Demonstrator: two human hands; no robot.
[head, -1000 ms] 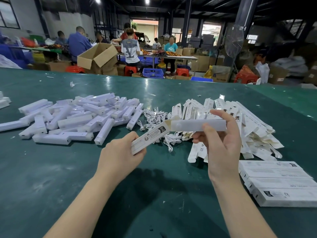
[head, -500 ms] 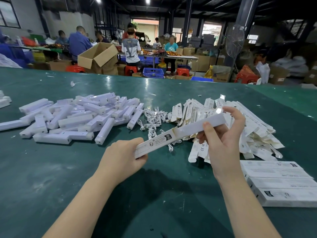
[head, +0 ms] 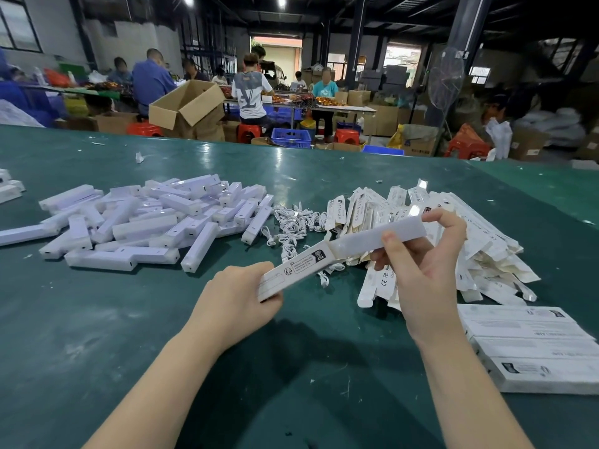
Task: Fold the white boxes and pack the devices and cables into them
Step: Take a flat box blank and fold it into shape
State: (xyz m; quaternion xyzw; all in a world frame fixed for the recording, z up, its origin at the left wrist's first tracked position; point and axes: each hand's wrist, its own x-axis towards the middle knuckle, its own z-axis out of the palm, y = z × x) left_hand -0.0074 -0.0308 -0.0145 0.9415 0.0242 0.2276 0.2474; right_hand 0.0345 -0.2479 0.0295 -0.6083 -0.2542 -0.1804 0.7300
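Note:
My left hand (head: 233,303) grips the near end of a folded white box (head: 295,270) with printed marks. My right hand (head: 421,270) pinches a long white device (head: 382,236) whose lower end sits at the box's open mouth, the two nearly in line and slanting up to the right. Behind them lie a heap of white devices (head: 146,218) at left, a tangle of white cables (head: 291,222) in the middle and a pile of flat unfolded boxes (head: 453,241) at right.
Several packed boxes (head: 534,348) lie in a row on the green table (head: 97,335) by my right forearm. A few white pieces (head: 8,187) sit at the far left edge. Beyond the table, people work at benches among cardboard cartons.
My right hand has tilted the device from level to slanting, lining it up with the box and sliding its end into the open mouth. My left hand lowered the box slightly.

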